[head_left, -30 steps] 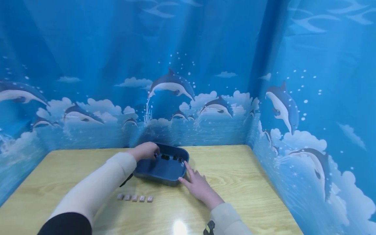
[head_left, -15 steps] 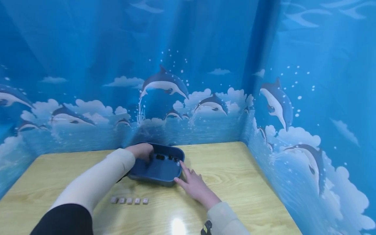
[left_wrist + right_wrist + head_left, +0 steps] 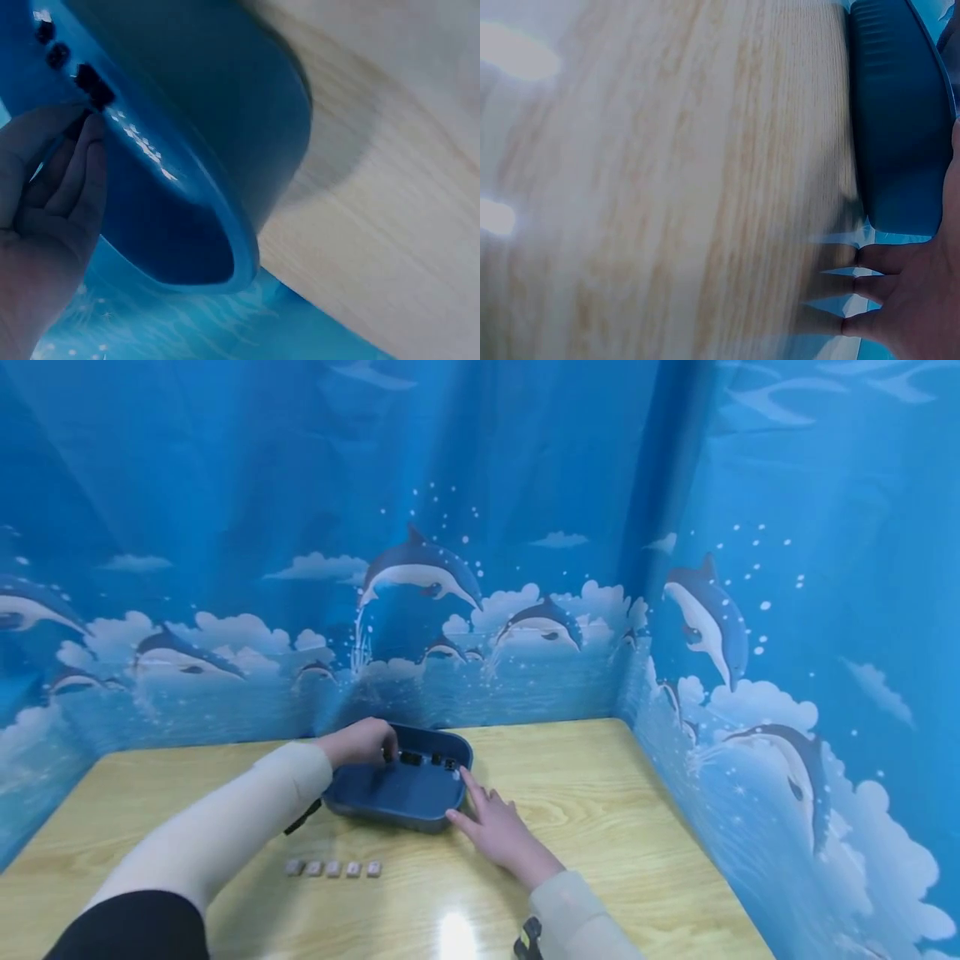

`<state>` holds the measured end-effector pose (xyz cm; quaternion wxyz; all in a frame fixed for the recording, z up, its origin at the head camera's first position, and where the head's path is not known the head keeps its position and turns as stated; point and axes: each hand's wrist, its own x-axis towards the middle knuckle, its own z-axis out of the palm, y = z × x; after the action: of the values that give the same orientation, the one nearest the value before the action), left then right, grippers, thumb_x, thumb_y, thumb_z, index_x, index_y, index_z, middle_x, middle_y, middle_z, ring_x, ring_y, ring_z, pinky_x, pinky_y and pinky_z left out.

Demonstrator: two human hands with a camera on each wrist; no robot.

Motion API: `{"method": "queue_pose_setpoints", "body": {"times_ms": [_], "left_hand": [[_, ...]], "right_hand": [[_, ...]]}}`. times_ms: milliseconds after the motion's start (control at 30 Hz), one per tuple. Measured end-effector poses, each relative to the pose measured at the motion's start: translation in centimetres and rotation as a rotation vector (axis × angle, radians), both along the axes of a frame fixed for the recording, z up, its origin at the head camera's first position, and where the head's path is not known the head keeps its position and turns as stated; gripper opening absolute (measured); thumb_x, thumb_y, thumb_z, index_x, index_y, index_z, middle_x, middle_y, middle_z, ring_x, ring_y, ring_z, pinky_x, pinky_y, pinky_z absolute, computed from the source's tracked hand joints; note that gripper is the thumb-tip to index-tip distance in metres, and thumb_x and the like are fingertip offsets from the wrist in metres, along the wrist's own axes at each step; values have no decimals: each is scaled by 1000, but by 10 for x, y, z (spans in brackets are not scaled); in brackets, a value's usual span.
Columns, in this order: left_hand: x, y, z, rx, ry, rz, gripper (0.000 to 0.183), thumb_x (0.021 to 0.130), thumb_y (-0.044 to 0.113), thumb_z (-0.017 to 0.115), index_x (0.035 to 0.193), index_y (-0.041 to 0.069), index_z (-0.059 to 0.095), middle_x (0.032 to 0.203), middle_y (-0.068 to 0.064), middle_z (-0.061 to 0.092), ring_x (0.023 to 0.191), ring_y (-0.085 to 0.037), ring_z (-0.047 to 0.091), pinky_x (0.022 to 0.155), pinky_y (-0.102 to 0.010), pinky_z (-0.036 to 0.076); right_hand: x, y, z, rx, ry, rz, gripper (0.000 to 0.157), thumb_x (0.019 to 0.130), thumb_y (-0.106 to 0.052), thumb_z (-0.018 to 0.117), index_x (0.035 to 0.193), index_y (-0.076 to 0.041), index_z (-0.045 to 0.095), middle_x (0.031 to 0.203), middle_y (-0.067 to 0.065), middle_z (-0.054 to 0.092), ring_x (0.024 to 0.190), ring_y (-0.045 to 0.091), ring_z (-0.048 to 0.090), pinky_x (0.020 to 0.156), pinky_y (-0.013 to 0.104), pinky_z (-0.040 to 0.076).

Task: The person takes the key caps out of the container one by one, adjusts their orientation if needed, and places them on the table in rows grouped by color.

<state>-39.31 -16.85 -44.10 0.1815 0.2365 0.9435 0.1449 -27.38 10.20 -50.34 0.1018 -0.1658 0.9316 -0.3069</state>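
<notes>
A dark blue plastic bin stands toward the back of the table. My left hand reaches over its left end, fingertips inside near the far wall. In the left wrist view, the thumb and fingers of my left hand pinch a small black piece, mostly hidden by the fingertips. Beside it, several small black blocks lie in a row along the bin's wall. My right hand has its fingers spread, with index finger and thumb against the bin's right end.
Several small pale square tiles with faint markings sit in a row on the wood-grain table, in front of the bin. A blue dolphin-print curtain hangs behind the table and along its right side.
The head view has shifted a little. My left hand went lower into the bin, then rose slightly, so its fingertips show again. My right hand keeps its place at the bin's end.
</notes>
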Motion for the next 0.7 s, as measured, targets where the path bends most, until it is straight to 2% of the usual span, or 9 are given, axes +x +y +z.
{"method": "queue_pose_setpoints", "body": {"times_ms": [133, 333, 500, 700], "left_hand": [[14, 2, 9, 87, -31, 51, 18, 83, -3, 73, 98, 6, 74, 96, 1, 69, 89, -17, 64, 75, -34, 55], [38, 4, 18, 187, -19, 131, 24, 83, -1, 73, 106, 7, 73, 105, -2, 68, 93, -19, 63, 74, -35, 55], [58, 8, 20, 294, -10, 236, 23, 82, -1, 75, 103, 9, 75, 104, -2, 68, 84, -15, 64, 71, -33, 55], [84, 14, 14, 424, -31, 347, 25, 82, -1, 75, 105, 8, 74, 101, -1, 68, 78, -12, 63, 69, -32, 55]], "right_hand": [[0, 0, 1, -1, 8, 2, 74, 98, -59, 39, 157, -32, 4, 147, 19, 41, 139, 47, 23, 111, 65, 7], [1, 0, 1, -2, 7, 8, 74, 98, -60, 39, 157, -31, 4, 148, 16, 41, 139, 48, 22, 111, 65, 7], [1, 0, 1, -4, 2, 10, 74, 98, -60, 38, 157, -31, 5, 151, 16, 35, 139, 48, 22, 111, 65, 7], [1, -1, 1, -5, 12, 7, 76, 97, -63, 37, 157, -32, 5, 151, 17, 35, 139, 48, 24, 111, 66, 8]]}}
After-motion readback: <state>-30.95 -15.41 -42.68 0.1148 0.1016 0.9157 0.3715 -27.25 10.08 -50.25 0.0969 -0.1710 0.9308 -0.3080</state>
